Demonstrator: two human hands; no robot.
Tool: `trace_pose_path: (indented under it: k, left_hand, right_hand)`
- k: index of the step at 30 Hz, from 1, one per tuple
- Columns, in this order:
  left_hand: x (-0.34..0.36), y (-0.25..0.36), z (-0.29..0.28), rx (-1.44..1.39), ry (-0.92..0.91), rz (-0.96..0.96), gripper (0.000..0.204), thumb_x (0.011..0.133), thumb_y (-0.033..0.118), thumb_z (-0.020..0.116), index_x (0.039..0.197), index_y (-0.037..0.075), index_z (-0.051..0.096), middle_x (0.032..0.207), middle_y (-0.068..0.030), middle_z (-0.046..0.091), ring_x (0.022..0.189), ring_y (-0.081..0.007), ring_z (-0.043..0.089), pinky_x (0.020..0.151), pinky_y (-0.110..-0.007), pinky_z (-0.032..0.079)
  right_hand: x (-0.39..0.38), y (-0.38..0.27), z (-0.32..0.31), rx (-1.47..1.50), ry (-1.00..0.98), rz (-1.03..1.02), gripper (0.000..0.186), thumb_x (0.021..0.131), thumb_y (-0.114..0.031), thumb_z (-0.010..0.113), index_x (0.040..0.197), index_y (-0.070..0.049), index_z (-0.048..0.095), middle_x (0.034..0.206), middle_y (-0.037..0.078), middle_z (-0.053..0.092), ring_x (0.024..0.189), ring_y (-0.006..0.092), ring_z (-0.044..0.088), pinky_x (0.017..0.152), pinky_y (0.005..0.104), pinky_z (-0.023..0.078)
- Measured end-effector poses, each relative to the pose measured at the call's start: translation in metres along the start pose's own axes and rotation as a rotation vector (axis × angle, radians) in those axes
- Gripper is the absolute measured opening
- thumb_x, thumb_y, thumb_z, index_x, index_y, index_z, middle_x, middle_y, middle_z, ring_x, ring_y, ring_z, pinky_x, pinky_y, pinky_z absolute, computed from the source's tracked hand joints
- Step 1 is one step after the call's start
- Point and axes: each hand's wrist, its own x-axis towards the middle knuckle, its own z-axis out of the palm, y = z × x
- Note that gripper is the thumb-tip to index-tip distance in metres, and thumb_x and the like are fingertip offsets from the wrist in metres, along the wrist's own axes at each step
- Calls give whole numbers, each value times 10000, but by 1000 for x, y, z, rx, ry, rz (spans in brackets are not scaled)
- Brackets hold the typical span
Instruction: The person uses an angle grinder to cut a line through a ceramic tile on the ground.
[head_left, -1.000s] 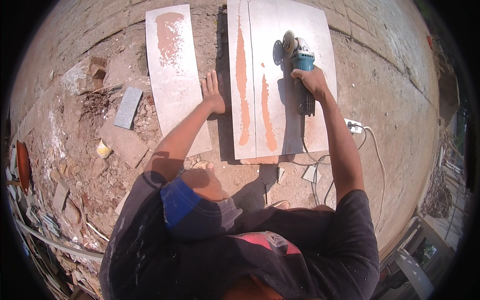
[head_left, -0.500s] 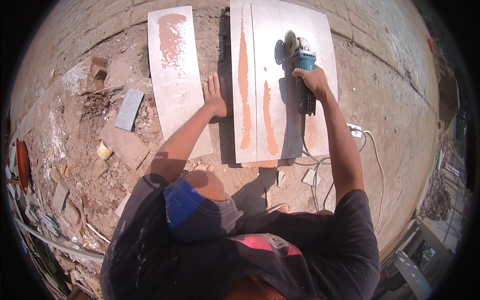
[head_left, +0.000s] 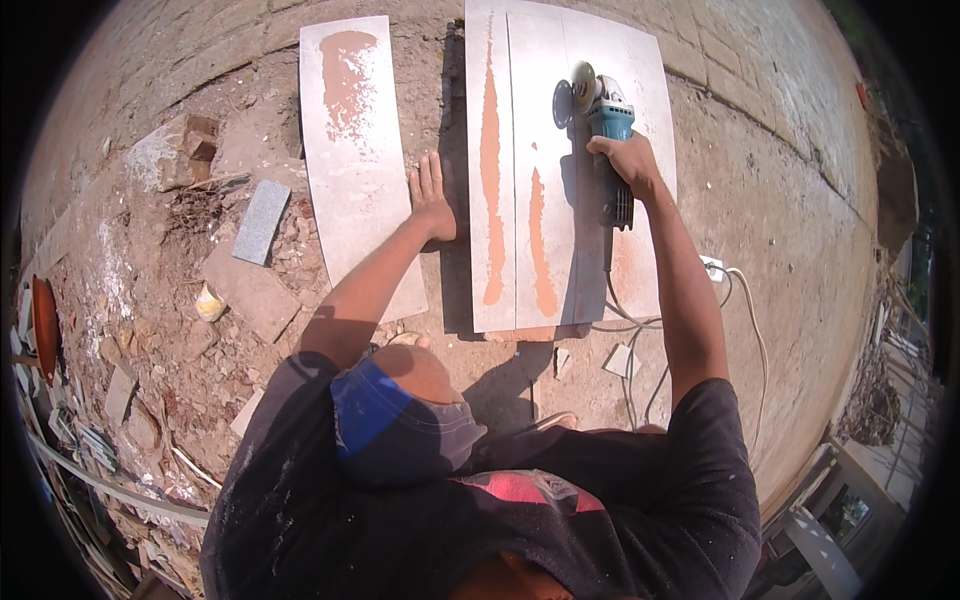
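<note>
My right hand [head_left: 628, 160] is wrapped round the body of a teal and black angle grinder [head_left: 611, 120]. The grinder's round disc [head_left: 582, 85] is at its far end, over a large pale tile [head_left: 640, 240]; a disc-shaped shadow falls just left of it. A dark straight line runs lengthwise down this tile, with reddish-brown worn patches on both sides. My left hand [head_left: 433, 205] is open, fingers stretched out, by the right edge of a narrower pale tile [head_left: 360, 210]. Whether it presses on that edge or the ground, I cannot tell.
A cord runs from the grinder to a white socket block [head_left: 712, 268] on the right. A reddish block [head_left: 535, 334] shows under the large tile's near edge. Rubble, a grey slab piece [head_left: 262, 222] and a yellow-white lump [head_left: 209, 303] lie on the left.
Both tiles and my hands appear slightly lower and to the right in the picture, as the view has shifted a little. My grip on the angle grinder is the same.
</note>
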Motion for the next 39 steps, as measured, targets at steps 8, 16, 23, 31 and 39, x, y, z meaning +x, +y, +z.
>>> trace_pose_path:
  k: [8, 16, 23, 31, 39]
  left_hand:
    - [1, -1, 3, -31, 30, 6, 1159, 783, 118, 609, 1542, -186, -212, 1608, -388, -349, 1489, -534, -364, 1217, -619, -189]
    - [2, 0, 2, -9, -1, -14, 1170, 778, 116, 620, 1535, -194, -217, 1612, -380, -350, 1491, -530, -365, 1218, -618, -189]
    - [-5, 1, -4, -77, 11, 11, 1169, 815, 142, 629, 1519, -202, -239, 1602, -373, -376, 1479, -521, -389, 1218, -615, -187]
    - [-2, -1, -2, -46, -4, 6, 1146, 831, 142, 620, 1498, -235, -233, 1603, -369, -378, 1478, -514, -396, 1218, -609, -192]
    - [-8, 4, -8, -36, -18, -3, 1110, 818, 121, 614, 1498, -264, -174, 1612, -377, -354, 1484, -518, -384, 1223, -604, -191]
  right_hand:
    - [6, -2, -1, 9, -10, -14, 382, 736, -270, 793, 973, 9, 684, 859, 104, 708, 669, 186, 666, 636, 330, 551]
    - [11, -6, -2, 7, -7, -2, 384, 730, -270, 794, 978, 4, 687, 863, 100, 710, 680, 185, 669, 643, 332, 555]
    - [16, -8, -1, 20, 2, -2, 366, 736, -261, 792, 968, 3, 692, 844, 94, 713, 661, 179, 666, 629, 326, 555]
    - [27, -9, -2, 12, 9, -13, 348, 740, -255, 795, 943, 11, 702, 829, 95, 717, 653, 175, 666, 615, 325, 549]
    - [31, -12, -4, 0, 13, -14, 343, 745, -251, 793, 943, 14, 701, 833, 98, 711, 650, 172, 657, 611, 326, 544]
